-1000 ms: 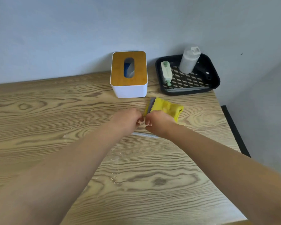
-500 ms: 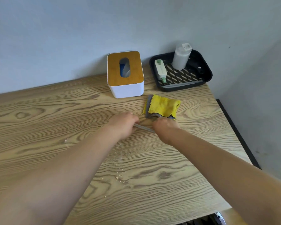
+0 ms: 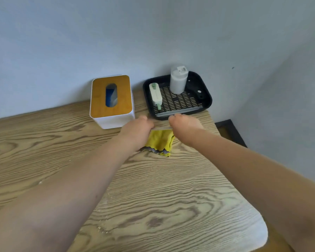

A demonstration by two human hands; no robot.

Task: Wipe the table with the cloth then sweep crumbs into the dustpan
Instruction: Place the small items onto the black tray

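From the head camera I look down on a pale wood-grain table (image 3: 171, 197) set against a blue-grey wall. Two bare forearms reach away from me toward twelve o'clock. The left hand (image 3: 137, 130) and the right hand (image 3: 185, 127) sit side by side near the far edge of the table, knuckles up, fingers curled under. Each seems to pinch an end of the yellow cloth with a grey scalloped edge (image 3: 160, 142), which hangs or lies bunched between and just below them, its grey border toward six o'clock; the fingertips are hidden, so I cannot see the grip itself. Just past the hands, at twelve to one o'clock, a black rectangular plastic tray with a slatted floor (image 3: 206, 99) holds a white cylindrical container with a label on its lid (image 3: 178, 81), a small white and green brush-like tool lying flat (image 3: 155, 95), and a dark handled item against the right wall that I cannot identify. At eleven o'clock from the hands stands a white tissue box with an orange-brown wooden lid and oval slot (image 3: 111, 99). Tiny pale crumbs (image 3: 103, 230) are scattered on the table near me, at about seven o'clock from the cloth.
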